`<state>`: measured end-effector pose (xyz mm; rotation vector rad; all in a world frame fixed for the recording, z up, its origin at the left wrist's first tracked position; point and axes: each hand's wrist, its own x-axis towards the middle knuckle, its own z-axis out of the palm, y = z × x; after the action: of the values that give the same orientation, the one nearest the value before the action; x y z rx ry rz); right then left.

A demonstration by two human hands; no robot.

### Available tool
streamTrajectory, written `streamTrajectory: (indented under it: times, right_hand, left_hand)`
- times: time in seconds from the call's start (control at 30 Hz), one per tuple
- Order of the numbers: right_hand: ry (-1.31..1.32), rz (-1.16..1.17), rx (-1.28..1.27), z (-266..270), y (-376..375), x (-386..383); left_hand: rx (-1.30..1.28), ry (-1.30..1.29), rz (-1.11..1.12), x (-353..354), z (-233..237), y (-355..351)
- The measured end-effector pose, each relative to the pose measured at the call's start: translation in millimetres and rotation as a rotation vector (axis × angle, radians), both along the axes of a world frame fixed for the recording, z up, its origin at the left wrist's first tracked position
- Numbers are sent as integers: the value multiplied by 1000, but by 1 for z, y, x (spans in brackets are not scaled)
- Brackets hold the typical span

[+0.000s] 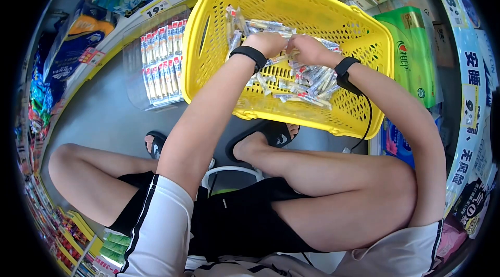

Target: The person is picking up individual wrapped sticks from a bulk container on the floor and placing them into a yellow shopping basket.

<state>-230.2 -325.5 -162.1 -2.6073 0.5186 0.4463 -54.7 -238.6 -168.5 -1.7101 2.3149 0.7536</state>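
A yellow perforated basket (pixel 359 32) stands in front of me, with many small, clear-wrapped sticks (pixel 317 81) scattered on its bottom. My left hand (pixel 268 44) and my right hand (pixel 308 50) meet over the middle of the basket, fingers curled in and nearly touching. What lies between the fingertips is too small to make out. Left of the basket, a clear plastic tray (pixel 136 85) holds two rows of similar wrapped sticks (pixel 162 63), lined up side by side.
Shelves with price tags (pixel 156 8) run behind the basket. Green packs (pixel 414 58) stand at its right, beside a blue shelf strip (pixel 458 84). Bagged goods (pixel 78 42) are at the far left. My knees and sandals (pixel 271 133) are below, near a white stool (pixel 233 171).
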Motion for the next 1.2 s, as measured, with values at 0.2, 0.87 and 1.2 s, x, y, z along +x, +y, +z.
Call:
streamTrajectory:
  times: [0.2, 0.87, 1.2]
  right_hand:
    - [-290, -482, 481, 2, -15, 1]
    - [-388, -536, 814, 91, 15, 29]
    - [-410, -497, 916, 123, 49, 56]
  left_hand:
    - [101, 136, 81, 6, 64, -4]
    - [-307, 406, 442, 42, 128, 102]
    - [-573, 522, 688, 25, 134, 173]
